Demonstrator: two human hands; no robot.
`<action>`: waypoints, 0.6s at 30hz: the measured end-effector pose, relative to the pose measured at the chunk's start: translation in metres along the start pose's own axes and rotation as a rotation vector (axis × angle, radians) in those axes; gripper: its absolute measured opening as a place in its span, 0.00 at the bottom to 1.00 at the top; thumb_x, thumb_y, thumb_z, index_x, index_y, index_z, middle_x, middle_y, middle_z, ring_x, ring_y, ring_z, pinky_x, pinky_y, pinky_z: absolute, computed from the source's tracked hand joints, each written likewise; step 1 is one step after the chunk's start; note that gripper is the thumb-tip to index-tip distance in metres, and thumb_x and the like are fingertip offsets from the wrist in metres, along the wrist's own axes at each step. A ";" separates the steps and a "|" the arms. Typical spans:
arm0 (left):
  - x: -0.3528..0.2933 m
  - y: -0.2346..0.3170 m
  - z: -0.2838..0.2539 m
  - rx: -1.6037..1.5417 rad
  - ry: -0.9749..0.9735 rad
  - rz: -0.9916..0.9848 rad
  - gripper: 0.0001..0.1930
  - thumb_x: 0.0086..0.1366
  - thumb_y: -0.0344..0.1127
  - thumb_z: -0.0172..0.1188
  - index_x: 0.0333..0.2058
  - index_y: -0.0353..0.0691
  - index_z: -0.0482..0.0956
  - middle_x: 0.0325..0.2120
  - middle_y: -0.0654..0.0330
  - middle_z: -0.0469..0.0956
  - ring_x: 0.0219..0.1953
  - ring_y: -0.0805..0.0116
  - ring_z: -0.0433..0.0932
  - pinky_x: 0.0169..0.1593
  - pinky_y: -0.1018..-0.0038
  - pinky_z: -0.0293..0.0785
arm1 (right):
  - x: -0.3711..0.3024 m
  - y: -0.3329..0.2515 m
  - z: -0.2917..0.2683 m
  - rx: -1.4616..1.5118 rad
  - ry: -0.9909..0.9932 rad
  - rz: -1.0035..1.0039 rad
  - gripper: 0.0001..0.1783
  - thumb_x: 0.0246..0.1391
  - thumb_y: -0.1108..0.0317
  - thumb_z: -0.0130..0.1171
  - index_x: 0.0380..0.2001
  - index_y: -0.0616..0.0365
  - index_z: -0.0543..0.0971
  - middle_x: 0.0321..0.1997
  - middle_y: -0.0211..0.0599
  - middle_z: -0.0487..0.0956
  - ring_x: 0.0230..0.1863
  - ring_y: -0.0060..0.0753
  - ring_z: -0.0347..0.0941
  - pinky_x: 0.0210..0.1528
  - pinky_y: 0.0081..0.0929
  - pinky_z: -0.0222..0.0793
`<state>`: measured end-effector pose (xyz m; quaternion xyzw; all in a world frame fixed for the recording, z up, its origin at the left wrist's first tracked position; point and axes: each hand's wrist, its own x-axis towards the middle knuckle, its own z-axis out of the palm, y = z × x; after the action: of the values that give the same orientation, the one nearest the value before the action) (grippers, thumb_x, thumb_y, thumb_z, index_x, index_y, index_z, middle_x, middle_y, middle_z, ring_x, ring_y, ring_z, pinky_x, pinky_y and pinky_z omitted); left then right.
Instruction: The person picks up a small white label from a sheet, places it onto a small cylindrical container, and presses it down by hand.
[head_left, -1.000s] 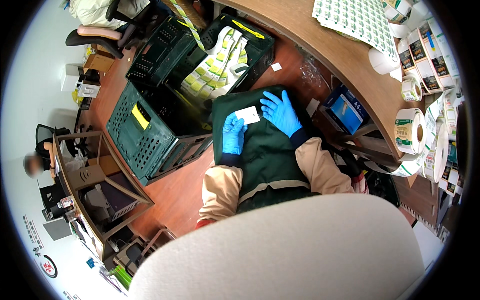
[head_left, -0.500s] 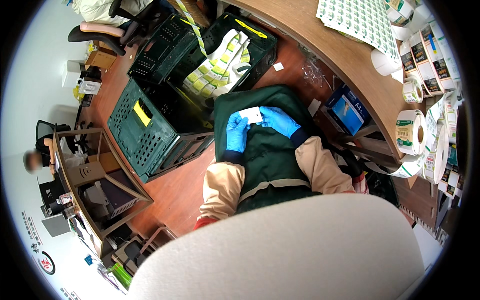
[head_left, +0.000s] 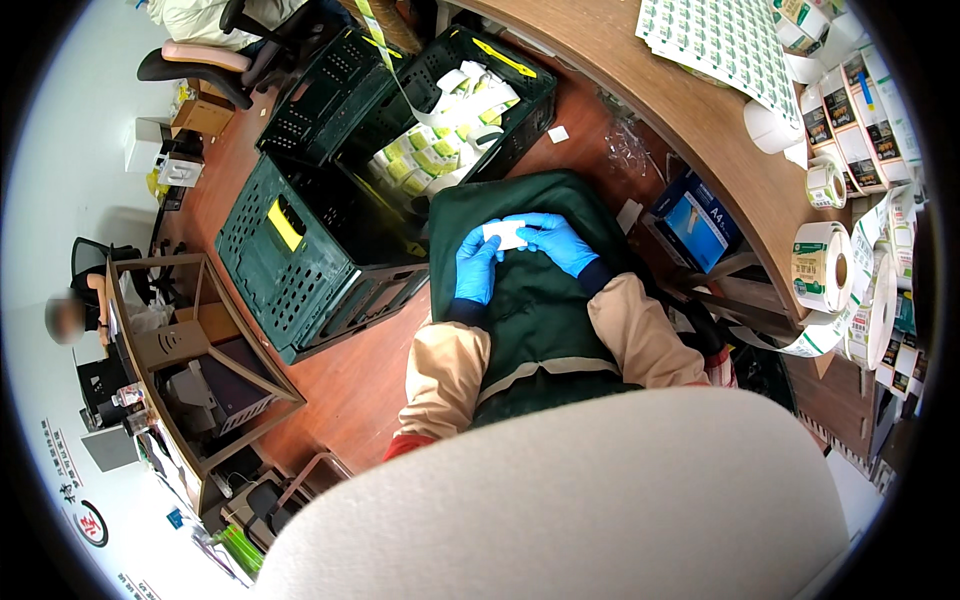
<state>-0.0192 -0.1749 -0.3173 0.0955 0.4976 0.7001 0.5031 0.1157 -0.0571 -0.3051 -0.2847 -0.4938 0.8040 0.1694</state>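
Note:
Both my hands wear blue gloves and meet over the dark green apron [head_left: 545, 320] on my lap. Between them is a small white card-like piece [head_left: 505, 235]. My left hand [head_left: 476, 265] pinches its left side, thumb on the face toward me. My right hand [head_left: 550, 240] is closed on the right side, its fingers lying along the upper edge. In front of my lap, a dark green crate [head_left: 530, 110] holds a heap of green-and-white label strip [head_left: 440, 145]. One strip runs up from the heap past the crate's far rim.
A second green crate [head_left: 290, 270] with a yellow handle stands to the left. The curved wooden desk [head_left: 690, 95] on the right carries label sheets [head_left: 715, 50] and label rolls [head_left: 822, 265]. A blue box [head_left: 692, 220] sits beneath it. At far left a person [head_left: 80, 310] is by a desk.
The white piece now appears tilted, and my right fingers reach further over its top edge. In the crate, the label strip has shifted, with its heap lying differently.

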 end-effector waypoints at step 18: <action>-0.008 0.002 -0.001 0.259 -0.102 0.069 0.28 0.59 0.16 0.59 0.59 0.38 0.67 0.48 0.57 0.75 0.50 0.70 0.75 0.53 0.75 0.74 | 0.005 0.003 -0.009 0.294 0.056 0.126 0.13 0.62 0.73 0.52 0.48 0.63 0.77 0.39 0.32 0.78 0.35 0.19 0.72 0.38 0.17 0.71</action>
<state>-0.0171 -0.1817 -0.3134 0.2120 0.5539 0.6412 0.4870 0.1176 -0.0489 -0.3123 -0.3095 -0.3470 0.8684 0.1722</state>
